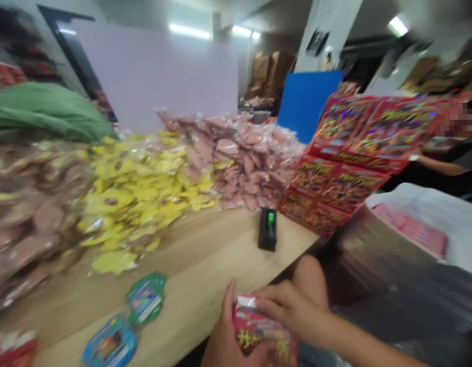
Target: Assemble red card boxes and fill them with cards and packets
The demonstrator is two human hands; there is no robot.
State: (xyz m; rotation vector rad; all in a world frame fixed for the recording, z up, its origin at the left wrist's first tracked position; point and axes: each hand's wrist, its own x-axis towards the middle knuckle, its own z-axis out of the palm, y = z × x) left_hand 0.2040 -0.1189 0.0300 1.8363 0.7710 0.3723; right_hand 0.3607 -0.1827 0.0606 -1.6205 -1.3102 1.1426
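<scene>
A small red printed box point(264, 329) with yellow lettering is held low at the front edge of the table. My left hand point(230, 331) wraps around its left side and lower front, thumb across the face. At the top, my right hand point(280, 303) grips the box near a white flap. To the left on the table lie a green packet point(146, 298) and a blue packet point(110, 342), both with printed faces. A black tape dispenser point(267, 229) with a green part stands beyond the box.
Heaps of wrapped yellow pieces point(132, 188) and wrapped pink pieces point(251, 163) cover the back of the wooden table point(205, 255). Red display boxes point(335, 178) are stacked at the right. Beside them stands a white-lined container point(396, 239) with red packs inside. A person's arm point(442, 165) shows behind.
</scene>
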